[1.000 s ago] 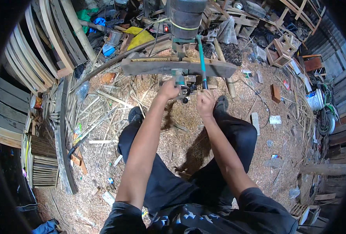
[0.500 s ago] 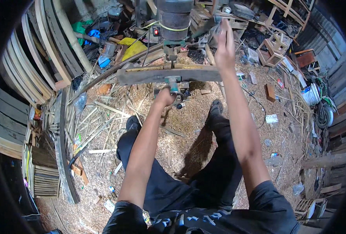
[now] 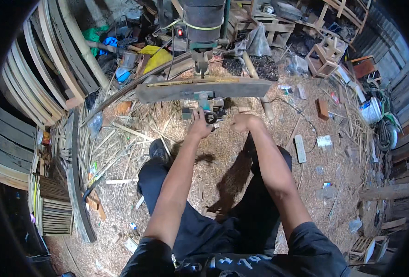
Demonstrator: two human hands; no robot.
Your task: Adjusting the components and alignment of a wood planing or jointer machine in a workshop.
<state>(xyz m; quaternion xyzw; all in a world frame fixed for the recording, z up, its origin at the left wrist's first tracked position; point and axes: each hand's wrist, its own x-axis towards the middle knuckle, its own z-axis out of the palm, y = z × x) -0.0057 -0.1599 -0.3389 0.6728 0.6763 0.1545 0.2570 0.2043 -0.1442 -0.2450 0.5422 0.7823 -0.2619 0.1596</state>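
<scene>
A drilling machine [image 3: 204,21] with a dark round motor housing stands before me, its bit [image 3: 202,69] pointing down at a long wooden beam [image 3: 167,93]. The beam lies crosswise, and a green clamp [image 3: 204,95] with a black handwheel [image 3: 210,118] sits at its near side. My left hand [image 3: 199,125] is on the left rim of the handwheel, fingers bent against it. To the right of the wheel, apart from it, my right hand [image 3: 246,122] has its fingers curled in; whatever they may hold is hidden.
Wood shavings and strips [image 3: 126,143] cover the floor. Curved timbers [image 3: 34,83] lean at the left. A yellow sack [image 3: 154,59] and scrap lie behind the machine. At the right are a wooden frame [image 3: 326,55], a white bucket [image 3: 371,112], a brown block [image 3: 322,109] and a cable [image 3: 296,109].
My right hand has come down from above the beam's right end to beside the handwheel, fingers now curled. My left hand has shifted slightly on the wheel.
</scene>
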